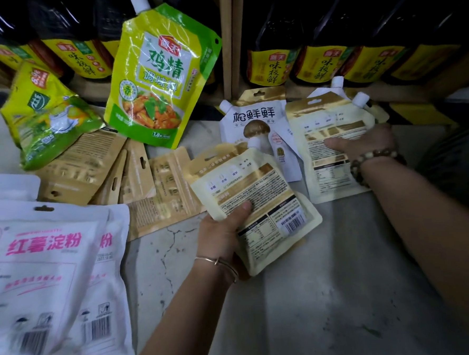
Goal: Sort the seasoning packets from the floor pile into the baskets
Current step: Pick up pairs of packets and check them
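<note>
My left hand (220, 235) pinched a pouch (259, 200), probably to stack | right hand (368, 141), 2 o'clock, gripped second pouch (329, 171), likely pairing matches.

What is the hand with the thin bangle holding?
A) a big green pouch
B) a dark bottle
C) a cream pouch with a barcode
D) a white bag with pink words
C: the left hand, the one with the bangle, grips the cream pouch with its thumb on the printed back, and the barcode shows near the pouch's lower corner. The right hand holds a second pouch.
</note>
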